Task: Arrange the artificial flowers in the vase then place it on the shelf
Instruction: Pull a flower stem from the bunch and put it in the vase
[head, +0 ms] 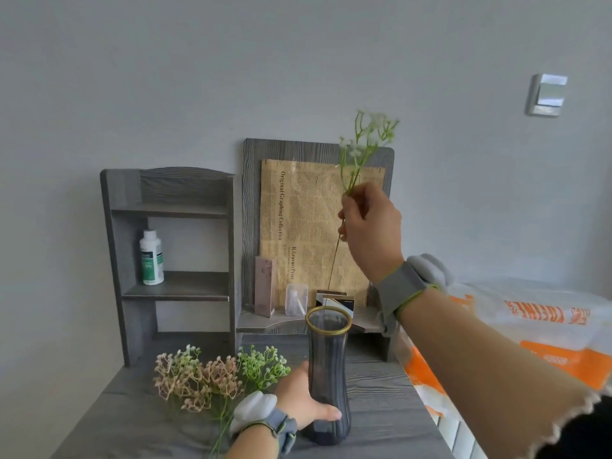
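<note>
Only one view: wide-angle cam on my head, facing forward, slightly down, close over grey wood-grain tabletop at bottom; grey wooden shelf unit centre-left, pale grey wall on top.

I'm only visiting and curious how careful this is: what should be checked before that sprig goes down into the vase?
1. Vase stands upright on the table: ok.
2. Left hand grips the vase low down: ok.
3. Right hand pinches the green flower sprig: ok.
4. Sprig's lower end lined up over the vase mouth: ok.
5. Shelf has room beside the white bottle for the vase: cannot tell.
</note>
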Action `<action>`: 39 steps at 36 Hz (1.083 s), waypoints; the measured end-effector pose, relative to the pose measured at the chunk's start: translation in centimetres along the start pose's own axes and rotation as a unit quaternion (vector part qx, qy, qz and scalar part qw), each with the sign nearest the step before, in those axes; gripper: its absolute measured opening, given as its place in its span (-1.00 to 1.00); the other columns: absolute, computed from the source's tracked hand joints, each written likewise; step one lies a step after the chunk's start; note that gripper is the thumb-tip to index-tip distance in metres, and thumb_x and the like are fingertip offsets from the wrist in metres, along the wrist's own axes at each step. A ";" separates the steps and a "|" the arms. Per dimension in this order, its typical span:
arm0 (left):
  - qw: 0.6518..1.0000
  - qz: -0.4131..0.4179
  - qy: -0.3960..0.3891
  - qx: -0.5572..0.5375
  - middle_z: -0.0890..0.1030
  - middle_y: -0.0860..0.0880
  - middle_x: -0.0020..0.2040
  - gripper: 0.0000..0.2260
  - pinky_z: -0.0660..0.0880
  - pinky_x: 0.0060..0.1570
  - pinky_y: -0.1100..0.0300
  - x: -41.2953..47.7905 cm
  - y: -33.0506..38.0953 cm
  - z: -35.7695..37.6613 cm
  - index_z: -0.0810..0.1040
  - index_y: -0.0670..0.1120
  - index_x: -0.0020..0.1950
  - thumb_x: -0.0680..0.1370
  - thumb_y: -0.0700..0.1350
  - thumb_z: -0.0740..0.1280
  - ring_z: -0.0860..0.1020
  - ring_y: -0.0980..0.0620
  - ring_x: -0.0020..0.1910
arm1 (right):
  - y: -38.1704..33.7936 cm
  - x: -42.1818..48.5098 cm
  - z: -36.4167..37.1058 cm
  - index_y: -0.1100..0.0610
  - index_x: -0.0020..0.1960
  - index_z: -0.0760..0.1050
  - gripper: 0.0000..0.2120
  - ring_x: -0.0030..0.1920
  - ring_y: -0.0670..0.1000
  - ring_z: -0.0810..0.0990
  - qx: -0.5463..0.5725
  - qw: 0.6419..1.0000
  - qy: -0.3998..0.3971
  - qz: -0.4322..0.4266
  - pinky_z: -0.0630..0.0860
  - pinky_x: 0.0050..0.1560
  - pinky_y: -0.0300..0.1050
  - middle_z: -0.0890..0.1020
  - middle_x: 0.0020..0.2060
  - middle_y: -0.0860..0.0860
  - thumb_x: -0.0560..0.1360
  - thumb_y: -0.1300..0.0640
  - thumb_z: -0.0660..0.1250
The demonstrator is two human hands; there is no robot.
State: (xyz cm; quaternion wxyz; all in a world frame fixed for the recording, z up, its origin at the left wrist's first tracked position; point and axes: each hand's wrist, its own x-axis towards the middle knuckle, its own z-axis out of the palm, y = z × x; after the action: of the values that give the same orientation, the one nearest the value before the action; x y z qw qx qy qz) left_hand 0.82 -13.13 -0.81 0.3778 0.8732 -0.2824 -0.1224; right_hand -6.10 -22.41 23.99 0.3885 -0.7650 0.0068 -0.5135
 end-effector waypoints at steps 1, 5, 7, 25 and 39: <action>1.000 0.000 -0.001 -0.001 0.53 0.19 0.06 -0.30 0.45 0.09 0.25 0.0 -0.1 0.0 0.41 0.11 0.21 0.14 0.21 0.55 0.52 0.13 0.08 | 0.6 -0.5 0.2 0.25 -0.01 0.46 -0.91 -0.30 0.20 0.61 -0.009 1.000 -0.011 0.006 0.57 -0.17 0.25 0.62 -0.25 0.18 0.57 0.23 0.21; 1.000 -0.003 0.007 0.001 0.52 0.21 0.03 -0.31 0.46 0.09 0.23 -0.1 0.0 0.0 0.41 0.13 0.19 0.13 0.22 0.55 0.52 0.13 0.06 | 3.3 -3.1 0.8 0.18 0.05 0.43 -0.90 -0.26 0.19 0.63 -0.063 0.996 -0.059 0.036 0.58 -0.14 0.20 0.64 -0.22 0.15 0.53 0.25 0.26; 1.000 -0.002 0.009 0.003 0.52 0.21 0.04 -0.31 0.47 0.11 0.21 -0.1 0.0 0.0 0.41 0.13 0.19 0.13 0.22 0.54 0.52 0.12 0.08 | 4.5 -4.4 1.1 0.15 0.06 0.42 -0.86 -0.22 0.18 0.63 -0.095 0.990 -0.085 0.059 0.58 -0.11 0.15 0.63 -0.20 0.11 0.51 0.24 0.27; 0.999 0.026 0.011 -0.023 0.55 0.13 0.14 -0.33 0.47 0.19 0.13 -0.4 -0.3 0.1 0.42 0.08 0.22 0.18 0.18 0.56 0.53 0.11 0.13 | 7.7 -6.9 0.7 0.06 0.10 0.44 -0.57 -0.06 0.03 0.60 -0.113 0.967 -0.118 0.195 0.55 0.01 -0.03 0.65 -0.12 -0.04 0.34 -0.11 0.46; 0.999 0.031 0.016 -0.020 0.54 0.14 0.14 -0.33 0.48 0.19 0.11 -0.5 -0.2 0.0 0.42 0.09 0.22 0.19 0.19 0.55 0.52 0.12 0.13 | 8.6 -7.1 1.0 -0.02 -0.18 0.59 -0.98 -0.23 -0.03 0.59 -0.127 0.978 -0.094 0.136 0.55 -0.16 -0.11 0.60 -0.34 -0.13 0.41 0.05 0.40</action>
State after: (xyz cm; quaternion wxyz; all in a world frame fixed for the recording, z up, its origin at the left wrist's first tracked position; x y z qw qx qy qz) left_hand 0.44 -12.72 -0.98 0.4028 0.8583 -0.3011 -0.1023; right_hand -5.35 -24.94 13.07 0.3531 -0.8451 0.1398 -0.3763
